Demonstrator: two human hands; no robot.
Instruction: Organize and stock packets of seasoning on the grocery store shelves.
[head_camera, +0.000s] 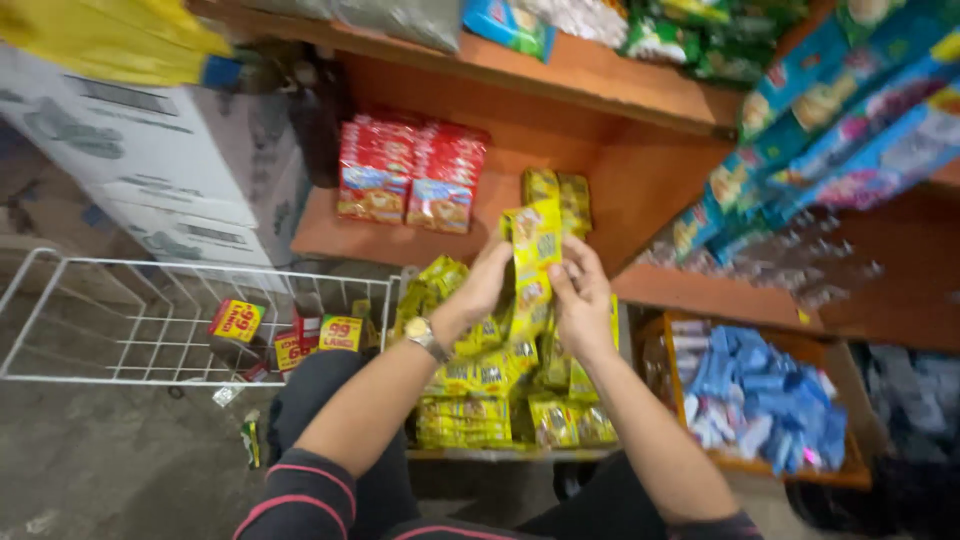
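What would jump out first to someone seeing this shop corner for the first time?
Probably the strip of yellow snack packets at the centre, held up by the left hand and right hand above a heap of yellow packets. Behind it, red packets stand stacked on the orange wooden shelf. To the left lies a white wire rack, and at lower right a box of blue packets.

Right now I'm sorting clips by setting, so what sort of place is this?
Likely a small grocery shop: orange wooden shelves stacked with red snack packets, a white wire rack holding yellow price tags, and both hands holding a strip of yellow sachets.
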